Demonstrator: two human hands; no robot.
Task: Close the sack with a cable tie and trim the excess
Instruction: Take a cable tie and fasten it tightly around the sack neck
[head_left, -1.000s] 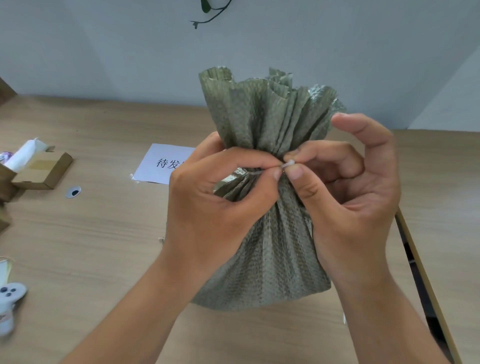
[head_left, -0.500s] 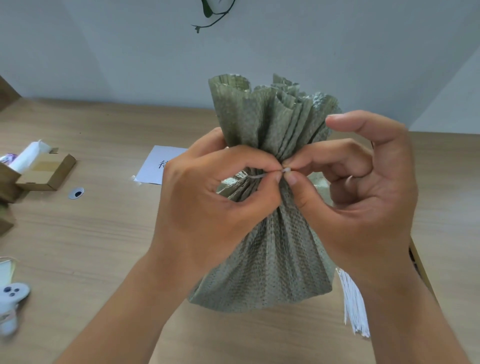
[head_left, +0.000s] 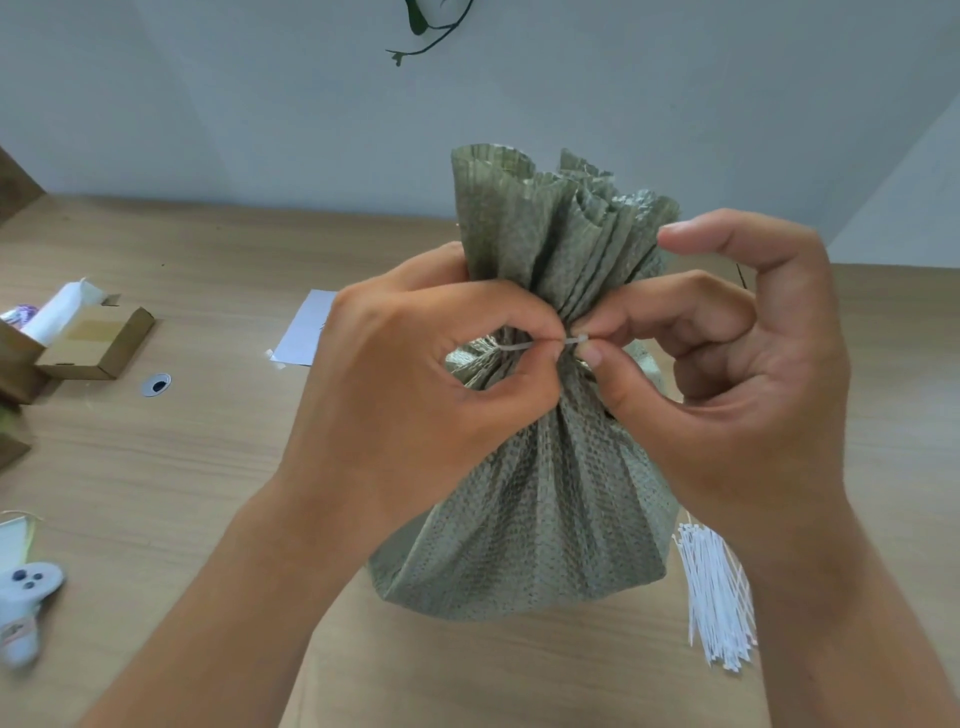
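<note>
A green woven sack (head_left: 545, 519) stands upright on the wooden table, its neck gathered into pleats. A thin white cable tie (head_left: 514, 346) runs around that neck. My left hand (head_left: 415, 395) pinches the tie between thumb and forefinger at the front of the neck. My right hand (head_left: 737, 374) pinches the tie's end (head_left: 579, 340) just to the right, fingertips almost touching the left ones. The back of the tie loop is hidden behind the pleats.
A bundle of white cable ties (head_left: 719, 597) lies on the table right of the sack, partly behind my right wrist. At the left are an open cardboard box (head_left: 96, 343), a small round grey object (head_left: 156, 384), a white controller-like object (head_left: 26, 597). A white paper (head_left: 306, 335) lies behind my left hand.
My view has shifted, so the sack sits a little further right and the bundle of ties has come into sight. More of the tie shows between my fingertips; both hands hold their pinch.
</note>
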